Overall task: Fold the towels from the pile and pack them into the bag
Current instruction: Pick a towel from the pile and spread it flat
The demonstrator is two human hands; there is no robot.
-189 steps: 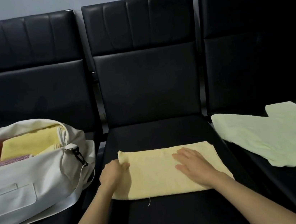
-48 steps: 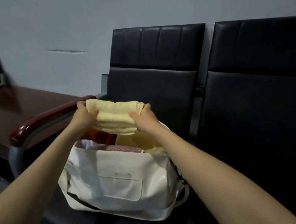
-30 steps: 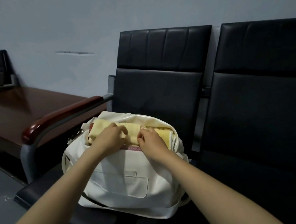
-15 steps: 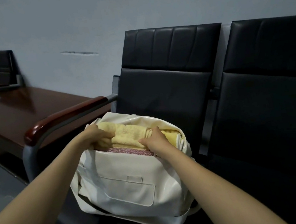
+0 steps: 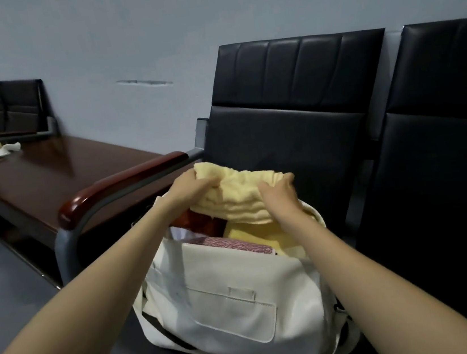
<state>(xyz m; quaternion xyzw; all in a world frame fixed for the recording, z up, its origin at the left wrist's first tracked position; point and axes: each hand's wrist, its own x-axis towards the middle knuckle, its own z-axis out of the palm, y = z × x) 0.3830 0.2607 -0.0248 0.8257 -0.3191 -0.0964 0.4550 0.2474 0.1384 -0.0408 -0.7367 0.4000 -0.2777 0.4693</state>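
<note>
Head view: left hand (image 5: 189, 190) and right hand (image 5: 280, 193) grip a folded yellow towel (image 5: 240, 193) just above the bag (image 5: 231, 305), which holds other towels (image 5: 235, 243). This one is not yet packed, and the pile is out of view.

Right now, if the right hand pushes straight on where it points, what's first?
The yellow towel the right hand grips; beyond it, probably the black chair back, depth unclear.

Dim, flat indoor light, soft shadows, wide-angle edge stretch, slight motion blur at left
</note>
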